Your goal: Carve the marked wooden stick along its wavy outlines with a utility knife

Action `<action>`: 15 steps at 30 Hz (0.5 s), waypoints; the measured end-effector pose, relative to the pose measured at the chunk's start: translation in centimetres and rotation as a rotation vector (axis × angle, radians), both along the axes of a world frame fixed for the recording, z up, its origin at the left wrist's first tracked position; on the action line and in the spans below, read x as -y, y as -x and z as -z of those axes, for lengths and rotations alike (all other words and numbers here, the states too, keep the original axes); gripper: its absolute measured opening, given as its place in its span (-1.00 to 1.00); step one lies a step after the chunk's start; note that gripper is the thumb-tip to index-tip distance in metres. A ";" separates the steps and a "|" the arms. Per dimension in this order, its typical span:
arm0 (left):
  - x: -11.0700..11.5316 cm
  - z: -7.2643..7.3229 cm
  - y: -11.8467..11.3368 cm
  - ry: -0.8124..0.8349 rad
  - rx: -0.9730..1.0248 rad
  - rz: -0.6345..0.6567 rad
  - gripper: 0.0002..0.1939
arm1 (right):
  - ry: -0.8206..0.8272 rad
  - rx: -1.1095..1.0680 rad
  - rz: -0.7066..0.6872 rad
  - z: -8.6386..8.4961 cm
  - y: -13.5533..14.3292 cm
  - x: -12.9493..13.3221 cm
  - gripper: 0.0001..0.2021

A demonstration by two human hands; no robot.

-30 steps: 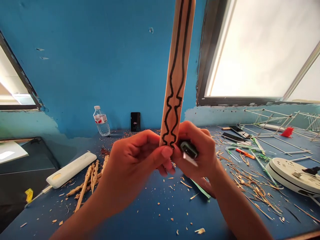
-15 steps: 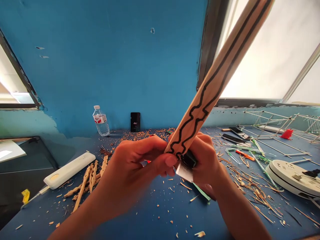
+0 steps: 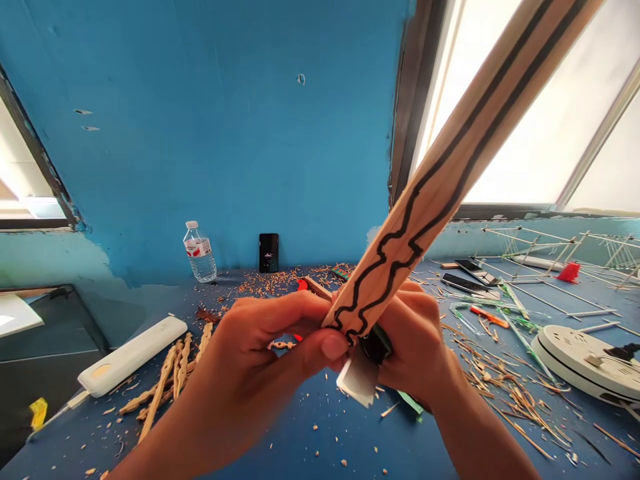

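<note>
A flat wooden strip (image 3: 425,200) with two wavy black lines drawn along it slants from my hands up to the upper right. My left hand (image 3: 280,353) pinches its lower end between thumb and fingers. Behind the strip, my right hand (image 3: 413,340) is closed round a utility knife (image 3: 357,379); its pale, wide blade points down to the left below the strip's end, and a black part shows by the fist. Whether the blade touches the wood I cannot tell. Most of the knife's handle is hidden by my fingers.
Several carved sticks (image 3: 175,370) lie left, beside a white power bank (image 3: 133,357). A water bottle (image 3: 201,257) and a phone (image 3: 269,253) stand by the blue wall. To the right are wood shavings (image 3: 510,387), an orange cutter (image 3: 489,316), a round power strip (image 3: 585,357) and thin stick frames (image 3: 550,263).
The wooden strip has shifted slightly down and its upper part further right. More of the knife blade shows below it. Both hands keep their hold and sit a little lower in view.
</note>
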State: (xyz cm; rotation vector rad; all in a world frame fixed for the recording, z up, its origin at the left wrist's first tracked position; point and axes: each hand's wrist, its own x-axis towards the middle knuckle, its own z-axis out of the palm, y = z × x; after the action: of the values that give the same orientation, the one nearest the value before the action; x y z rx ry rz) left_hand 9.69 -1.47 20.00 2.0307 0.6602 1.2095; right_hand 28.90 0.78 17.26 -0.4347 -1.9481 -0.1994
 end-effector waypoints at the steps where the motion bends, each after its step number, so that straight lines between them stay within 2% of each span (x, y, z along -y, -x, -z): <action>1: 0.0 0.0 0.0 -0.007 -0.004 -0.007 -0.75 | -0.014 -0.002 0.003 0.0 0.0 -0.1 -0.87; 6: 0.3 0.2 0.2 -0.005 -0.029 -0.023 -0.79 | -0.025 0.007 0.025 0.2 -0.1 -0.3 -0.91; 9: 0.5 0.6 0.4 0.016 -0.091 -0.078 -0.85 | -0.025 0.011 0.046 0.3 -0.1 -0.3 -0.89; 15: 0.5 0.9 0.4 0.019 -0.144 -0.119 -0.73 | -0.012 -0.002 0.024 0.1 0.0 -0.5 -0.89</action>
State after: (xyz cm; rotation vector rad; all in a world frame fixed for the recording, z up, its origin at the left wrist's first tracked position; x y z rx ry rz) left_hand 9.28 -1.96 19.10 2.1022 0.8698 1.1263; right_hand 28.88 1.23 17.18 -0.4507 -1.9395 -0.2259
